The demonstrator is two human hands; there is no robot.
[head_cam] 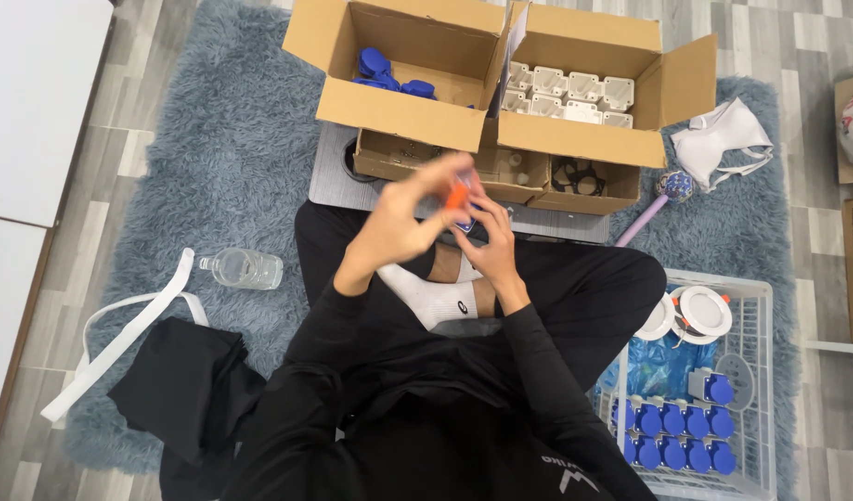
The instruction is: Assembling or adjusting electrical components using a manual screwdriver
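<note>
I sit cross-legged on a grey shaggy rug (222, 158). Both hands are raised in front of me and meet over my lap. My left hand (408, 218) is blurred and its fingers close around a small orange part (457, 195). My right hand (487, 232) holds a small white and blue piece (465, 223) just under that orange part. The two pieces touch or nearly touch; the blur hides how they fit.
Ahead stand an open cardboard box with blue parts (389, 74) and one with white square parts (575, 93). A white wire basket (756, 306) at my right holds several blue sockets and round white lamps. A clear plastic bottle (244, 268) lies at left, a black garment (180, 385) near it.
</note>
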